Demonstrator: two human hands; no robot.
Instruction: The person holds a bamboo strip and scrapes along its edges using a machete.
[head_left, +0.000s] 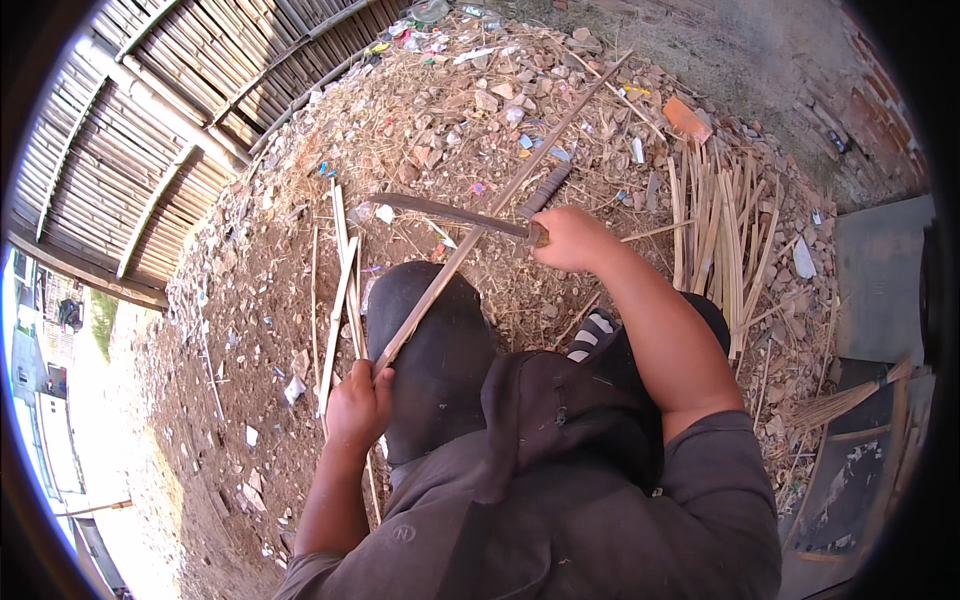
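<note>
My left hand (359, 403) is closed round the near end of a long split bamboo strip (436, 288), beside my left knee. The strip slants up and away to the right, toward the rubble. In my right hand (570, 239) is the handle of a machete (455, 216), its dark blade pointing left. The blade crosses over the strip; whether it touches cannot be made out. Several pale split strips (340, 300) lie on the ground left of my knee. A dark ribbed cylindrical piece (546, 190) lies just beyond my right hand.
A heap of split bamboo strips (715, 240) lies to the right. An orange brick (687, 119) sits behind it among stones and litter. A bamboo fence (150, 140) stands at the far left, a wall (770, 80) at the far right. Grey panels (884, 280) lean at the right edge.
</note>
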